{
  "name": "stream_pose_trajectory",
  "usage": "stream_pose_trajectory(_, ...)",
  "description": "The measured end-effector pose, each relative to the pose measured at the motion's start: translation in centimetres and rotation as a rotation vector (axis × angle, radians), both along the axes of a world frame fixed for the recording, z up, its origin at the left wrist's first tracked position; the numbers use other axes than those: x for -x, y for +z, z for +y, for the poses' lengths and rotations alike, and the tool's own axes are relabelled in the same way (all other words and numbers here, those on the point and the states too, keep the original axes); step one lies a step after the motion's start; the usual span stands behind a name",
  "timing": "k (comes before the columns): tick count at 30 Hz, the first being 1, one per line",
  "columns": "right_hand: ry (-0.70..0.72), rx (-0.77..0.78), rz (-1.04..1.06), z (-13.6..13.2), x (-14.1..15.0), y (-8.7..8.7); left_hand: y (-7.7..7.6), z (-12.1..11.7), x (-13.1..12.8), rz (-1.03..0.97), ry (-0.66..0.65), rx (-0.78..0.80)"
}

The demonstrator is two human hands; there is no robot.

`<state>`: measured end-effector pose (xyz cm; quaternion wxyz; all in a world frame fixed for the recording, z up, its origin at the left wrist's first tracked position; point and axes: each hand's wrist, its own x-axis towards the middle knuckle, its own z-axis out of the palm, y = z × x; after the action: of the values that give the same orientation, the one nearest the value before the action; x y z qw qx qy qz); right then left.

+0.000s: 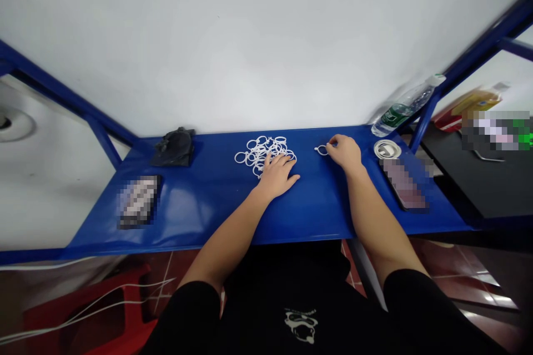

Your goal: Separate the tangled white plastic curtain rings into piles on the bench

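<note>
Near the far edge of the counter (316, 205), one white ring (318, 151) is pinched by the right hand (345, 152); the ring pile (260, 150) is touched, not visibly gripped, by the spread left hand (276, 177). Probably light and stiff, rims are best pinched.
</note>
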<state>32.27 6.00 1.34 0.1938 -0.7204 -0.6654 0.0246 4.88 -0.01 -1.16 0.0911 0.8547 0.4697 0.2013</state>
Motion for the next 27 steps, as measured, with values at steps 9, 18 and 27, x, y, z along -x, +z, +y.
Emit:
stream_pose_trajectory(9, 0.318, -0.124, 0.092, -0.2, 1.7, -0.4, -0.3, 0.3, 0.2, -0.060, 0.017, -0.045)
stream_pose_trajectory(18, 0.855, -0.093, 0.117, -1.4, 6.0, -1.7, 0.3, 0.3, 0.3, -0.068, 0.079, -0.052)
stream_pose_trajectory(27, 0.876, -0.065, 0.103, -1.1, 5.7, -1.9, -0.7, 0.8, 0.6, -0.141, 0.183, -0.120)
